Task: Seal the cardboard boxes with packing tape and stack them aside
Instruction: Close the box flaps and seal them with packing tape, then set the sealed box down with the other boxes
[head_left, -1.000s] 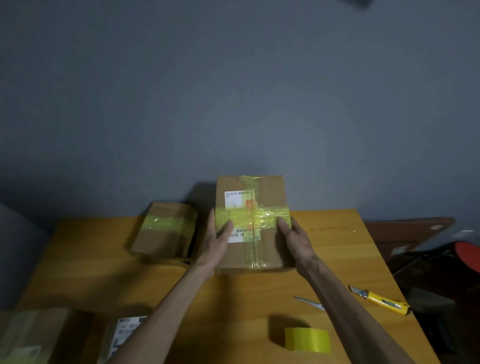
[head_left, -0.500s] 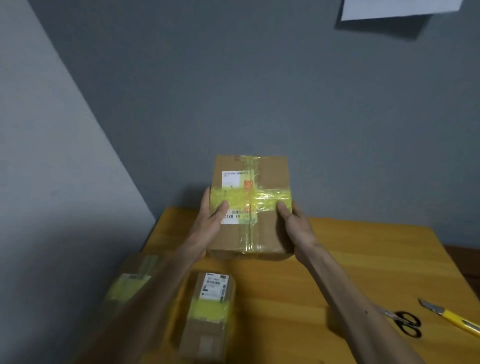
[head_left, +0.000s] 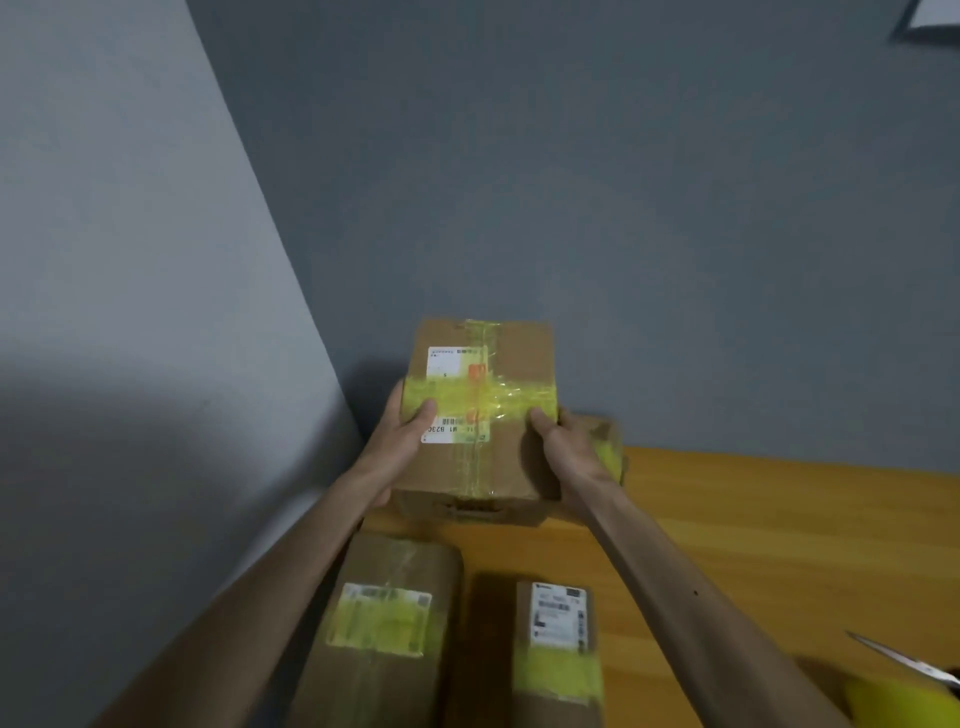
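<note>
Evidently the taped cardboard box (head_left: 480, 415) is clasped at its sides, thumbs on top, by the left hand (head_left: 401, 441) and the right hand (head_left: 563, 448), for stacking aside.

Scissors (head_left: 914, 662) lie on the wooden table (head_left: 779, 519) below grey walls (head_left: 623, 208).
</note>
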